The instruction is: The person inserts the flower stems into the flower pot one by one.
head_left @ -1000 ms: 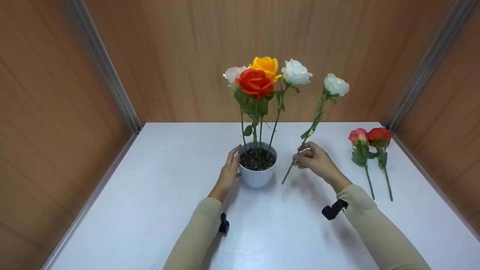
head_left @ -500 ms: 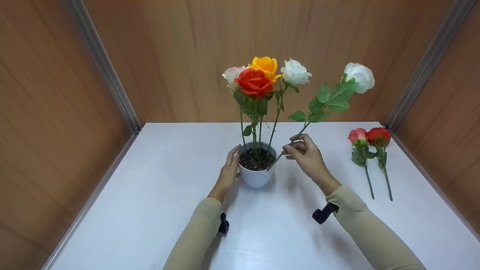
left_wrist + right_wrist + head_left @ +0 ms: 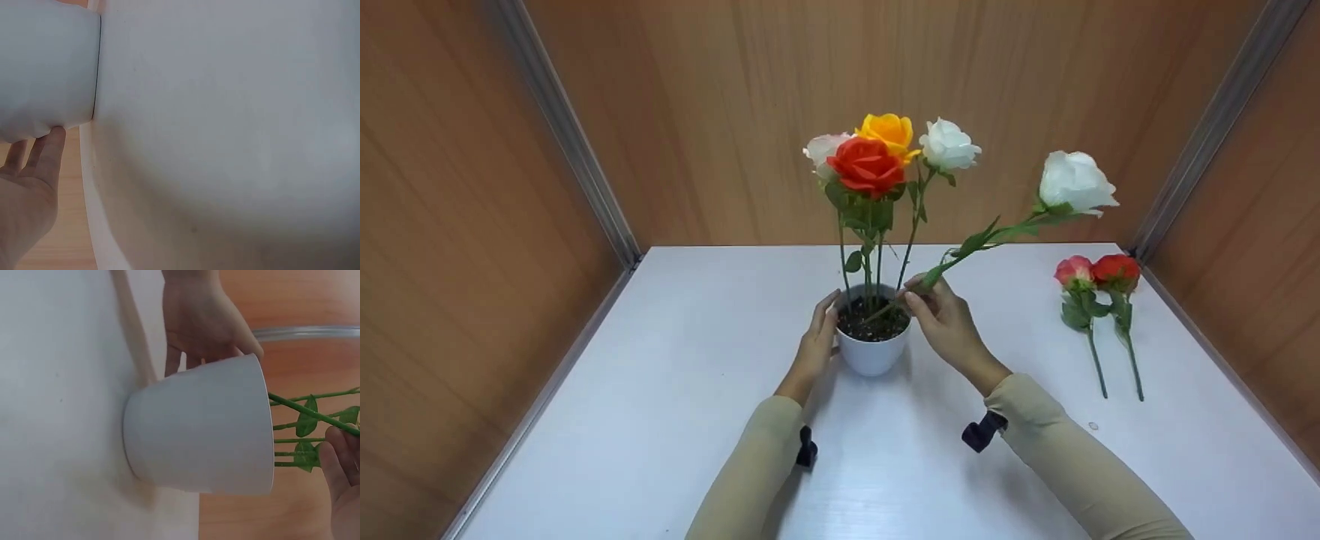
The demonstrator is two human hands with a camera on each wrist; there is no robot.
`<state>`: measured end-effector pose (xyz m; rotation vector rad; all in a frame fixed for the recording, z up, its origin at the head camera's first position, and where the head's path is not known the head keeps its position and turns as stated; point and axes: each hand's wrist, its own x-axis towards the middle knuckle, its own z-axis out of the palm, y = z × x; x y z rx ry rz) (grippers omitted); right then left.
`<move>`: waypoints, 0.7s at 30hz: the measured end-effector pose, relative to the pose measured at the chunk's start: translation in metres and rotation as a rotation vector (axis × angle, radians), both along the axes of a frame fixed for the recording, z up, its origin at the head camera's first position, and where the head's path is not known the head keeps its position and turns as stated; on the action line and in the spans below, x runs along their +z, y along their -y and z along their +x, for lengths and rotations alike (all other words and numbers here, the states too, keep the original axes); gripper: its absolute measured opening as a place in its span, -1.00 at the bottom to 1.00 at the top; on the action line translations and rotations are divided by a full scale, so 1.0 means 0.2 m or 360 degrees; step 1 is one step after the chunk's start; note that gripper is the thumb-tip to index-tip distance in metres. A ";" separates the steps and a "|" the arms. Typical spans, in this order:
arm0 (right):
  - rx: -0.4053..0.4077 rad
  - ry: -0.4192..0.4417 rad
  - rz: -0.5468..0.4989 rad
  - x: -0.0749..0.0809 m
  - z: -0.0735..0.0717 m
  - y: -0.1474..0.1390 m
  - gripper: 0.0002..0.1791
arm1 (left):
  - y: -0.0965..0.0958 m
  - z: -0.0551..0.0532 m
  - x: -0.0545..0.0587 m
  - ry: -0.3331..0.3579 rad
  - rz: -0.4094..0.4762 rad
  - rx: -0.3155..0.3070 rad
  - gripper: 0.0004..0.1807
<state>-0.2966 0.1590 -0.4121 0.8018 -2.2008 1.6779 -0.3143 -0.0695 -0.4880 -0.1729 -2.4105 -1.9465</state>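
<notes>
A white pot (image 3: pixel 874 356) filled with dark soil (image 3: pixel 874 324) stands upright on the table. Along its left side rests my left hand (image 3: pixel 814 349); the left wrist view has the fingers (image 3: pixel 52 157) extended, tips against the pot wall. My right hand (image 3: pixel 956 330) pinches the stem of a white rose (image 3: pixel 1076 184) between thumb and fingers. That rose leans far to the right, its lower stem end over the soil inside the rim. Standing in the pot are a red rose (image 3: pixel 868 166), a yellow rose (image 3: pixel 889 135), a pale pink rose (image 3: pixel 823 150) and another white rose (image 3: pixel 949 145).
On the right of the white table (image 3: pixel 697 360) lie a pink rose (image 3: pixel 1076 274) and a red rose (image 3: pixel 1117 274), side by side with stems toward the front. Wooden panels (image 3: pixel 720 112) with metal corner strips enclose the back and both sides.
My right hand has moved left to the pot, bringing the white rose's stem end from beside the pot to over the soil. The bloom tilted further right. My left hand stayed put.
</notes>
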 end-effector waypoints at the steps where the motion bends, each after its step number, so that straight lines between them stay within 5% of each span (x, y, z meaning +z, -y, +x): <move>1: 0.0000 -0.0031 0.0057 0.00 0.00 0.02 -0.81 | 0.00 0.00 0.00 -0.0004 -0.0001 0.0000 -0.43; 10: -0.0129 -0.0283 0.0543 0.01 -0.01 0.12 -0.86 | 0.00 0.01 0.00 -0.0016 0.0011 -0.0002 -0.43; 21: 0.0012 -0.0513 0.0700 0.05 -0.07 0.21 -0.81 | 0.00 0.01 0.00 -0.0022 -0.0027 -0.0003 -0.43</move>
